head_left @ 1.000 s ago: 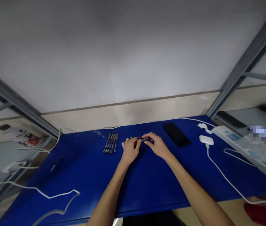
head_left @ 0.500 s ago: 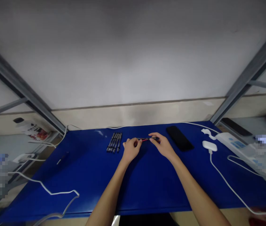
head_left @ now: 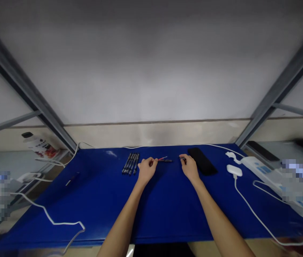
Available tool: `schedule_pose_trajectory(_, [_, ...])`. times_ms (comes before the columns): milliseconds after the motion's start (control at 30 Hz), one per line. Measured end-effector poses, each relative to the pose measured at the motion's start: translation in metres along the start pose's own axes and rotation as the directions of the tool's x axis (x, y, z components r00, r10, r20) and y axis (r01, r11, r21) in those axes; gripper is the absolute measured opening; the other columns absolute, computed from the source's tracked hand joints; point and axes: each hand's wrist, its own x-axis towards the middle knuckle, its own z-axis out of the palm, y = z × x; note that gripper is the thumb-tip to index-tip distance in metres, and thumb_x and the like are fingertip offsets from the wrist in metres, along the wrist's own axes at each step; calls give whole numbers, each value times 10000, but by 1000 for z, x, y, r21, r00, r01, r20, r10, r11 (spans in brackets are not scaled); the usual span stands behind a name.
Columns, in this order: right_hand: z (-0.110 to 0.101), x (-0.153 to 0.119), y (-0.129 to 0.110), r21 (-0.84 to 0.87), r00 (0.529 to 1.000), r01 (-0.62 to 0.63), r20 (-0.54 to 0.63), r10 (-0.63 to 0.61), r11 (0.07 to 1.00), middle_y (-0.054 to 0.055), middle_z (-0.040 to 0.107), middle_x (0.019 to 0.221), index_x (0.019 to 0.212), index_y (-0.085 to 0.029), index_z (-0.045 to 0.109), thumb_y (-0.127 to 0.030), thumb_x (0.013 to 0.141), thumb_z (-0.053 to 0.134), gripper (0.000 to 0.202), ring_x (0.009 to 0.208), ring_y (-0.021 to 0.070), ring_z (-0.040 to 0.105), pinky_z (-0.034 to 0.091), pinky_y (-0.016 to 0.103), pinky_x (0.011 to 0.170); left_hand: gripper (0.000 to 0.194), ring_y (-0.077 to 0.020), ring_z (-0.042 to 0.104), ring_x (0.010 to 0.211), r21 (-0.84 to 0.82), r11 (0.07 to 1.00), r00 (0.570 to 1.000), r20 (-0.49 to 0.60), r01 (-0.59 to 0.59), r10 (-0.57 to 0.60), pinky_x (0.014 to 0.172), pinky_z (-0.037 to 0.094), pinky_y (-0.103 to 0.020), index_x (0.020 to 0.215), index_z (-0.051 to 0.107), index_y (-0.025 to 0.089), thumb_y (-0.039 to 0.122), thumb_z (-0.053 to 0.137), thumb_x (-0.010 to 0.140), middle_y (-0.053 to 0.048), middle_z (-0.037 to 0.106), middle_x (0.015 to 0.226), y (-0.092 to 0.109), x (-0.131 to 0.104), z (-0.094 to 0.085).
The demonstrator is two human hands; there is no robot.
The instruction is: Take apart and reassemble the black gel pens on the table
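My left hand [head_left: 147, 169] is pinched on a thin red refill [head_left: 162, 158], whose tip points right. Just below that tip a short dark pen part [head_left: 168, 161] lies on or just over the blue table [head_left: 167, 207]; whether my left hand also touches it is unclear. Further right, my right hand [head_left: 189, 167] has its fingers closed on a small dark pen piece [head_left: 182, 158], mostly hidden by them. Several dark pens [head_left: 130, 163] lie side by side left of my left hand.
A black phone [head_left: 202, 161] lies right of my right hand. Beyond it are a white earphone case [head_left: 234, 170] on a cable and a white power strip [head_left: 261, 170]. A dark pen-like object [head_left: 72, 179] and a white cable [head_left: 65, 223] are on the left.
My right hand has moved right, away from my left hand, with the dark piece. The refill's tip and the dark part beside it now show between the hands. The camera view has shifted slightly.
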Motion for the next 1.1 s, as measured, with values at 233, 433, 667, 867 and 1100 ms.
schedule_pose_trajectory(233, [2,-5,-14,-65,996,87,-6,-87,994,105,626,953,1022,-210,697,-357,897,505,272,838,249,619,501,423,832,457,-187,556,769,10,999,999,-15,-40,41,729,283,-288,661,574,183,546,456,911,1,580,630,0,-1,4])
schedule_pose_trajectory(433, [3,-12,-43,142,985,-46,170,21,989,37,634,660,779,-211,650,-555,969,350,494,596,195,598,452,305,617,434,-200,552,808,99,989,992,-50,-108,113,759,269,-308,689,603,188,557,504,896,-17,631,695,-1,-3,6])
schedule_pose_trajectory(667, [7,-22,-60,151,979,-21,203,-10,988,3,542,540,652,-211,604,-572,949,394,513,502,165,511,372,280,526,420,-205,535,828,145,974,983,-39,-174,182,766,261,-317,694,607,191,554,524,889,-25,646,719,1,-6,6])
schedule_pose_trajectory(867, [6,-18,-58,246,957,-25,287,-48,969,19,630,671,776,-195,653,-510,901,508,369,606,175,571,427,279,573,409,-202,545,810,81,988,991,9,-133,133,765,279,-312,723,650,201,541,504,897,-18,628,684,2,-3,3])
schedule_pose_trajectory(1100, [5,-16,-54,318,973,-47,231,-30,947,46,692,812,936,-191,686,-435,889,554,282,764,199,642,488,319,727,456,-174,543,726,14,997,997,-33,-73,74,696,304,-271,636,589,192,530,458,912,1,564,609,-4,4,-3])
